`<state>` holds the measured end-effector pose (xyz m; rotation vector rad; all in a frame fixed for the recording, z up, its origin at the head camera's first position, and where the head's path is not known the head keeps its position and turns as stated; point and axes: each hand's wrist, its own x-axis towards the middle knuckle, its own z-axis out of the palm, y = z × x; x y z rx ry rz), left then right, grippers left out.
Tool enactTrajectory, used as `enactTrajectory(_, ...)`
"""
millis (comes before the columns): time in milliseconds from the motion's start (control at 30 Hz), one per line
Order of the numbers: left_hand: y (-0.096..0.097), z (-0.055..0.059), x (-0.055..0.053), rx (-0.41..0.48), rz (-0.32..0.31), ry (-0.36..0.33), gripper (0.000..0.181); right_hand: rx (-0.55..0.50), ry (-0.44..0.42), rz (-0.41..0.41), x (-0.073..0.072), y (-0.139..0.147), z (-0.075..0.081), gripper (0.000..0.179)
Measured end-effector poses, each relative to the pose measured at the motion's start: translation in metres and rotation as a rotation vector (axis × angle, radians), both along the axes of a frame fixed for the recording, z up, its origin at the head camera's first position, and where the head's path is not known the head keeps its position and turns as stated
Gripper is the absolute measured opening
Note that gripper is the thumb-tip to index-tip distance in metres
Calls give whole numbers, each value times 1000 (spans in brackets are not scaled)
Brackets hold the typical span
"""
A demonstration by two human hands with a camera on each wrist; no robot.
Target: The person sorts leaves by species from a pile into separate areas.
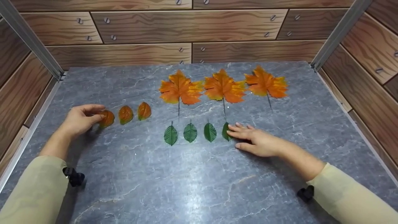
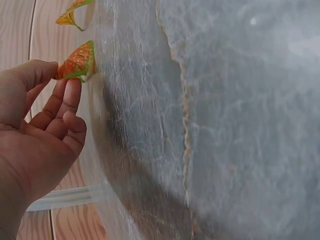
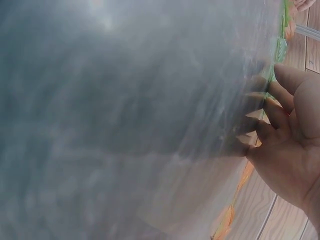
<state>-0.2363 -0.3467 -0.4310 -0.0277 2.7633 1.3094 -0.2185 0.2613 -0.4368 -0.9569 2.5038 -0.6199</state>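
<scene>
My left hand (image 1: 81,119) pinches the left end of an orange-brown leaf (image 1: 107,118) between thumb and fingers; the left wrist view shows this leaf (image 2: 80,61) curved, with a green edge. Two similar leaves, a middle one (image 1: 125,114) and a right one (image 1: 144,111), lie in line with it. On the right, my right hand (image 1: 259,141) lies palm down with its fingers extended. Its fingertips touch and partly cover the rightmost green leaf (image 1: 226,132). Several green leaves form a row, including the leftmost green leaf (image 1: 170,135).
Behind the green row lie three orange maple leaves with stems: a left (image 1: 180,88), a middle (image 1: 224,87) and a right maple leaf (image 1: 266,82). Everything lies on a grey marbled tabletop (image 1: 149,186). Wood-patterned walls (image 1: 186,26) and metal posts (image 1: 339,34) bound it.
</scene>
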Motion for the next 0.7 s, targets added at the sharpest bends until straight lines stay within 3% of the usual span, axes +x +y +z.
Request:
enactTrajectory(167, 1, 5, 6, -26, 20, 55, 50, -18, 33, -14, -1, -1, -3, 57)
enactTrajectory(333, 11, 20, 16, -85, 45, 137, 54, -73, 110, -14, -2, -6, -3, 55)
enactTrajectory(533, 45, 32, 33, -194, 28, 311, 53, -141, 187, -37, -3, -11, 5, 53)
enactTrajectory(700, 79, 34, 52, -300, 11, 452, 59, -115, 313, -151, 1, -11, 13, 58)
